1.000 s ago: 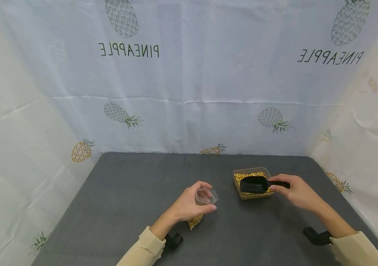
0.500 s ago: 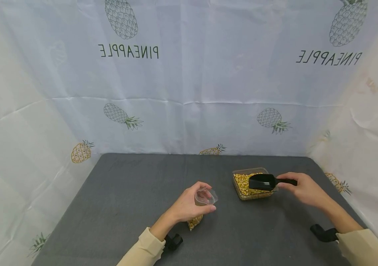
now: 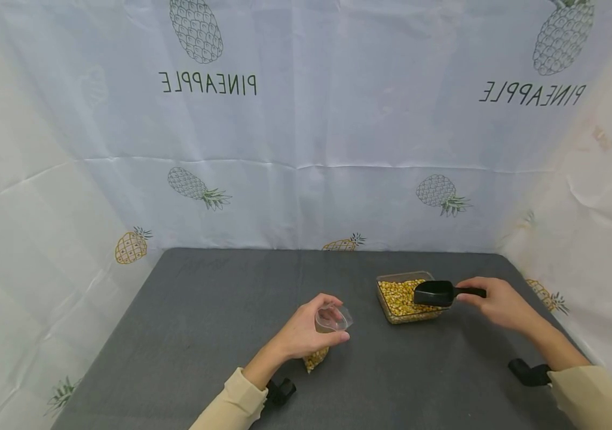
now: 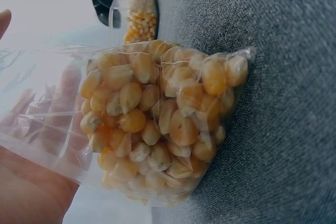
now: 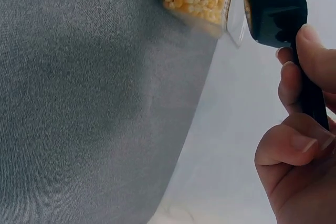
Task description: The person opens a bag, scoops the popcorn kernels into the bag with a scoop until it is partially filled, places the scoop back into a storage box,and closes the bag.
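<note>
Right hand: your right hand (image 3: 496, 303) grips the handle (image 5: 312, 99) of the black plastic scoop (image 3: 434, 294).
Scoop: it sits above the right end of the box, its bowl roughly level; the head view shows a dark bowl, and you cannot tell for sure whether any corn lies in it.
Corn box: the shallow, clear plastic box (image 3: 410, 318) stands on the grey cloth-like table (image 3: 230, 310), with yellow corn kernels (image 3: 396, 294) spread inside.
Left hand: your left hand (image 3: 303, 331) holds the clear plastic bag (image 4: 152, 124) near its top, fingers and thumb curled round the spread mouth.
Bag: kernels fill its lower part, and its bottom seems to rest on the table.
Scooping well: best dip at a low angle, level off over the box, and tip slowly with the scoop's lip inside the bag's mouth.
In the way: the box's rim could catch the scoop; your own fingers ring the narrow mouth.
Around: a white pineapple-print curtain (image 3: 295, 119) hangs behind the table.
</note>
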### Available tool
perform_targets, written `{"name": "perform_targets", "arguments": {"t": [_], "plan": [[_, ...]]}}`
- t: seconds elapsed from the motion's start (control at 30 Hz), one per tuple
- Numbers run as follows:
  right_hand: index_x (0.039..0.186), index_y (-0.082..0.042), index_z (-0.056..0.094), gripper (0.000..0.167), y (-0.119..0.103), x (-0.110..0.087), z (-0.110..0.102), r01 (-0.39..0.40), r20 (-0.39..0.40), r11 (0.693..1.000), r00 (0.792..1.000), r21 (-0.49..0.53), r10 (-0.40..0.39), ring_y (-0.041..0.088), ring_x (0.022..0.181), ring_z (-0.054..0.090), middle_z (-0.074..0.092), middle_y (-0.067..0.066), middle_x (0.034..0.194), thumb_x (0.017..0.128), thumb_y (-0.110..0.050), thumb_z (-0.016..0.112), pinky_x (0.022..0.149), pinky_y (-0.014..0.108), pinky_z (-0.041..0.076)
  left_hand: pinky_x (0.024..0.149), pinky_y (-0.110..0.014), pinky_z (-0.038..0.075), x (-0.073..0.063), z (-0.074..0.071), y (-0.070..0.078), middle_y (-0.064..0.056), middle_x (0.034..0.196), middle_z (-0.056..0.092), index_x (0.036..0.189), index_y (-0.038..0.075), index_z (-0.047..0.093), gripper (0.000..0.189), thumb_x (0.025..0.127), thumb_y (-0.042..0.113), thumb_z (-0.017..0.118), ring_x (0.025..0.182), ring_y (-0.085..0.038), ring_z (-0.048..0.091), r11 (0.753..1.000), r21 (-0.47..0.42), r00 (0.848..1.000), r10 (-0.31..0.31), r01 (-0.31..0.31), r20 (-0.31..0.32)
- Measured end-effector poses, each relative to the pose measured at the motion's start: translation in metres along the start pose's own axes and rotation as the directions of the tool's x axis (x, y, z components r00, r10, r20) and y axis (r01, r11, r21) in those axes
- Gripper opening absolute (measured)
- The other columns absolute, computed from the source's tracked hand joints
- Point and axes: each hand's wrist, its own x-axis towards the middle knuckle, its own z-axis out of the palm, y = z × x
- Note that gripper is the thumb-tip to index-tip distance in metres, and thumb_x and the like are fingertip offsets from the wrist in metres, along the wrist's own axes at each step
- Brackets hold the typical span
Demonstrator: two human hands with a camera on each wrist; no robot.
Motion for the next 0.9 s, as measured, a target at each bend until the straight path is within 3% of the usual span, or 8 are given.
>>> {"name": "perform_targets", "arguments": {"t": [0.57,0.9], "plan": [[0.118,0.007,0.069,0.031,0.003,0.009,0.002,0.016,0.038,0.997,0.999,-0.069,-0.013,0.032,0.09,0.067,0.069,0.024,0.112,0.097,-0.015,0.07,0.068,0.044,0.053,0.086,-0.029,0.056,0.0,0.001,0.0,-0.009,0.115,0.067,0.136,0.01,0.053,0.05,0.095,0.027,0.074,0.098,-0.009,0.067,1.0,-0.011,1.0,-0.02,0.021,0.007],[0.114,0.005,0.071,0.027,-0.001,0.015,0.004,0.029,0.073,0.997,0.997,-0.067,-0.024,0.04,0.095,0.066,0.069,0.025,0.112,0.095,-0.014,0.071,0.071,0.048,0.054,0.086,-0.029,0.055,0.0,0.001,0.001,-0.006,0.114,0.066,0.137,0.003,0.052,0.053,0.095,0.026,0.074,0.098,-0.009,0.066,1.0,-0.004,1.0,-0.025,0.025,0.01]]}}
